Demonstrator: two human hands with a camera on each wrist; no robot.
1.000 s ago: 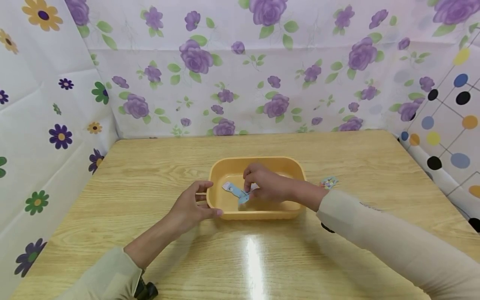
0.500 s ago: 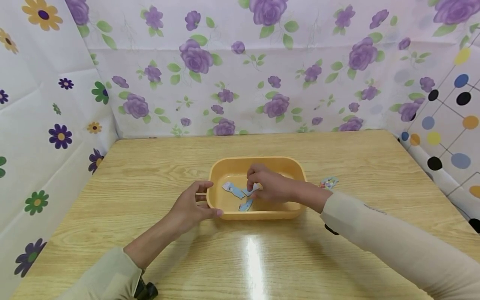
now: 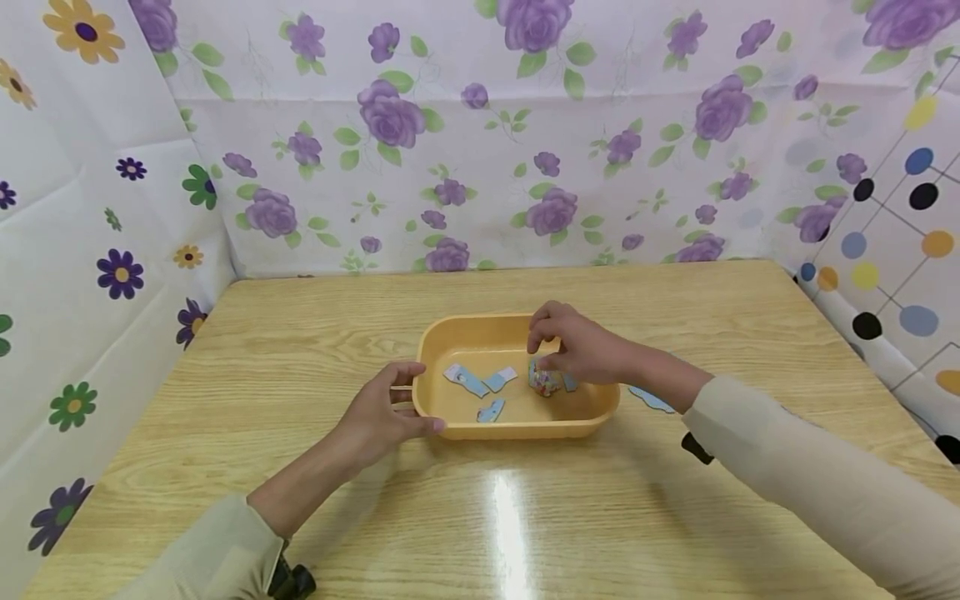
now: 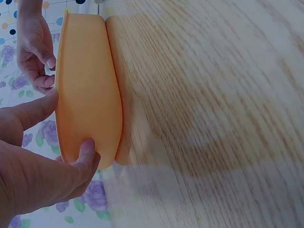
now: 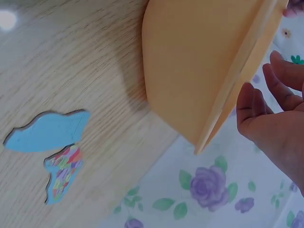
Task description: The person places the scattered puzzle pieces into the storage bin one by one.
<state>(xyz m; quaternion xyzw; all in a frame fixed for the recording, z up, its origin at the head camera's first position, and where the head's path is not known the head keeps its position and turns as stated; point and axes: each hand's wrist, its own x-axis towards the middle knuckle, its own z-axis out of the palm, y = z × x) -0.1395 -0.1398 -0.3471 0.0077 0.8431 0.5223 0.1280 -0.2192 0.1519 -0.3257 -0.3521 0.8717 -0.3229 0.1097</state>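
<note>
A yellow-orange plastic tray point(image 3: 480, 431) stands on the table. My left hand point(image 3: 382, 412) grips its left end, thumb at the near corner and fingers along the side. My right hand point(image 3: 581, 342) hovers over the tray's right half with curved, parted fingers; in the right wrist view nothing shows between them. Just under its thumb lies a multicoloured puzzle piece point(image 3: 543, 382), with a blue piece point(image 3: 570, 382) beside it. Towards the left lie a long blue piece point(image 3: 466, 380), a blue-and-white piece point(image 3: 501, 379) and a small blue piece point(image 3: 491, 411).
Right of the tray, a blue piece point(image 5: 47, 132) and a multicoloured piece point(image 5: 65, 172) lie on the wooden table point(image 3: 315, 333). My right forearm partly covers them in the head view. Flower-patterned sheets point(image 3: 480, 167) stand behind and at the left, a dotted one point(image 3: 900, 250) at the right.
My right hand has left the blue-and-white piece at the tray's left and moved right. Pieces in the right half now show. The left hand and the tray stay put.
</note>
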